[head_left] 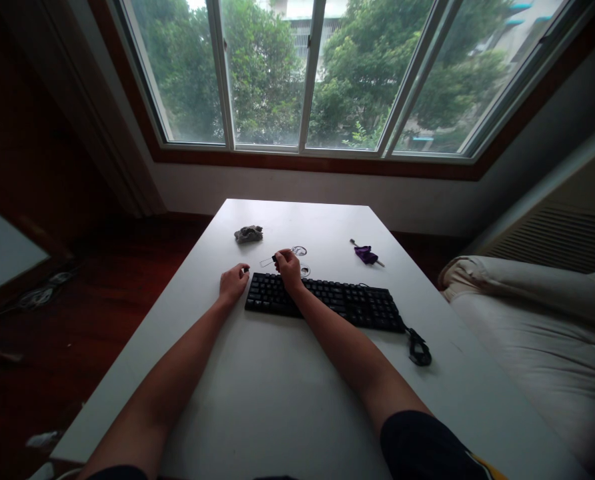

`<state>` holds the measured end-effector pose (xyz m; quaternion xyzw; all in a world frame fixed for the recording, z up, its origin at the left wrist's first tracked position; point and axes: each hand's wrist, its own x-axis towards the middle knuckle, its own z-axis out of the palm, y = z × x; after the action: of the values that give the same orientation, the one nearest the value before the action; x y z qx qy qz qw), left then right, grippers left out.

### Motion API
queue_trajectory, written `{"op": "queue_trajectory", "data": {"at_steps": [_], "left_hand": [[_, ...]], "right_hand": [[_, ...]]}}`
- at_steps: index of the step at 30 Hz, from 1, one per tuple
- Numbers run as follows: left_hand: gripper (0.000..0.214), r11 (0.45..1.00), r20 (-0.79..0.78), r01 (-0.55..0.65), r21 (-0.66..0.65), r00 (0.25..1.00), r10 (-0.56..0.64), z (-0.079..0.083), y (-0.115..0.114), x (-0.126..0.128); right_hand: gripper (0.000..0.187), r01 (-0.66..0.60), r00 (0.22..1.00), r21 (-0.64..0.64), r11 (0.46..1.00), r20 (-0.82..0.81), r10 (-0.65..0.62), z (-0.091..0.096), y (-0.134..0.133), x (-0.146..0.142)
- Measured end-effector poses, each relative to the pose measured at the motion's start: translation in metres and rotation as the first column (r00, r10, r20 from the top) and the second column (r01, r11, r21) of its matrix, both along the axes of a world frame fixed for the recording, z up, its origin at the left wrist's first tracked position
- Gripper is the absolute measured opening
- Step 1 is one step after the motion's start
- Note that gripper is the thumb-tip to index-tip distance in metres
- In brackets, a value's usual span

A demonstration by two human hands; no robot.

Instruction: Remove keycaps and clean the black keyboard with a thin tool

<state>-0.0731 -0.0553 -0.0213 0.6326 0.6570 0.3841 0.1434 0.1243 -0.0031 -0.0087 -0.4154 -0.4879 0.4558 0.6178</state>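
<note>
A black keyboard (327, 302) lies across the white table (267, 393). My left hand (233, 282) rests curled at the keyboard's left end, its fingertips closed on a small dark object, perhaps a keycap. Above the keyboard's far left edge, my right hand (288, 268) is closed on a small dark tool (276, 257). A small clear rectangular piece (266, 262) lies just left of that hand. Two clear round lids or rings (300, 251) sit beside it.
A crumpled grey cloth (248, 233) lies farther back on the left. A purple-handled brush (366, 254) lies at the back right. The keyboard's coiled cable (419, 349) sits at its right end. A cream sofa (537, 333) stands on the right, windows beyond.
</note>
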Motion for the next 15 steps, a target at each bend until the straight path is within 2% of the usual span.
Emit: {"op": "queue_trajectory", "data": {"at_steps": [5,9,15], "left_hand": [[0.021,1.0,-0.167,-0.027,-0.008,0.986,0.026,0.0,-0.001,0.003],[0.024,0.995,-0.292,-0.063,-0.082,0.956,0.037,0.005,-0.005,0.005],[0.027,0.992,-0.33,-0.06,-0.114,0.944,0.02,0.009,-0.007,0.005]], "right_hand": [[0.027,-0.003,1.0,0.0,1.0,-0.01,0.003,-0.001,0.001,-0.001],[0.028,-0.006,1.0,-0.015,1.0,-0.01,0.006,0.0,0.0,-0.002],[0.026,-0.012,1.0,0.002,1.0,-0.016,0.012,-0.001,0.001,-0.001]]}}
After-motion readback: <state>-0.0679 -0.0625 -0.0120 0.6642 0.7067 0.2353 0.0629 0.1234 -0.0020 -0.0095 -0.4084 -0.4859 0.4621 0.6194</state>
